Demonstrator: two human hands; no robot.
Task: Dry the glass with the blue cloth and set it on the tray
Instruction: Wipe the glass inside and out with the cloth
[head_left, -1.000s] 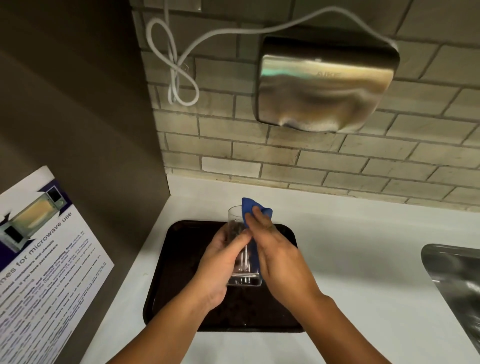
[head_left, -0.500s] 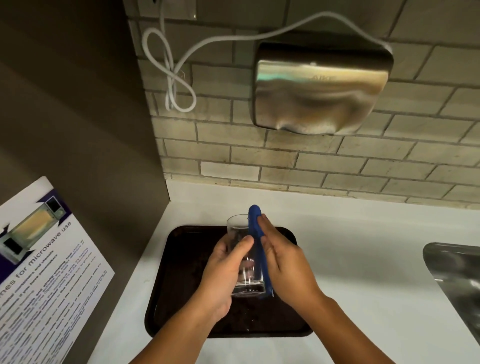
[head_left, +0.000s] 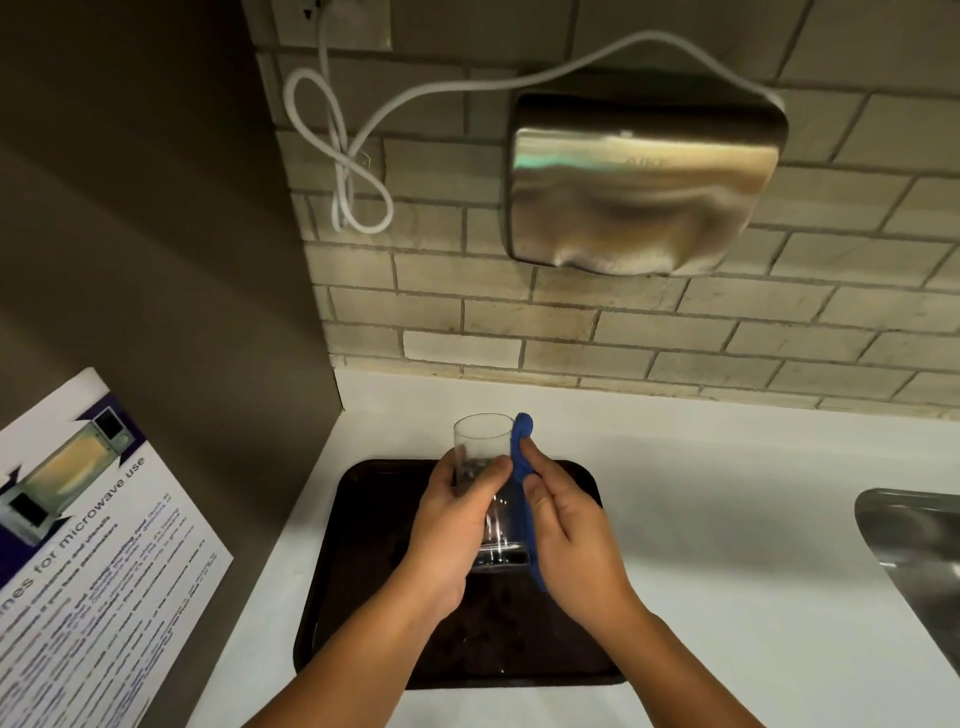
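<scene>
The clear, straight-sided drinking glass (head_left: 483, 483) is held upright above the dark rectangular tray (head_left: 363, 597) on the white bench (head_left: 727, 519). The left hand (head_left: 447, 540) wraps its fingers (head_left: 480, 475) around the glass's left side, thumb in front. The right hand (head_left: 571, 540) presses the folded blue cloth (head_left: 522, 467) flat against its right wall, fingers together.

Blue cloth (head_left: 521, 457) now flatter vs glass (head_left: 480, 452)

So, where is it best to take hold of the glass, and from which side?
Grip the glass around its straight middle wall, from the left, as the left hand does. It stands upright, and the blue cloth under the right hand covers its right side.
</scene>
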